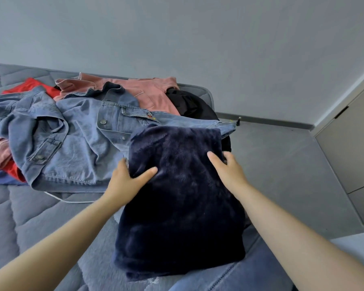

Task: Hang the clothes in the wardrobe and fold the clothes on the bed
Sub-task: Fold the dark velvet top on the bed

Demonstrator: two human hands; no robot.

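"At mid-frame, what did the hands have?"

"Both gripped the folded navy fleece (181,202). The left hand (128,177) clasped its left edge, thumb flat on top, fingers tucked behind. The right hand (227,169) clasped the right edge, thumb on top, fingers curled over the side."

"Which way did it run?"

"Its long axis ran almost straight up the frame, from lower centre to the middle. The lower end hung over the grey quilted bed (29,217); whether it rested there I could not tell. The upper end overlapped the denim jacket (72,133)."

"Any writing?"

"None I could read. The jacket, spread across the left and centre, bore a small cartoon-figure patch (149,115) by its chest pocket. Beyond it, toward the upper middle, lay a pink garment (147,91), with a black garment (189,103) to its right and red cloth (32,85) at upper left. A beige cabinet door (345,148) stood at the right edge."
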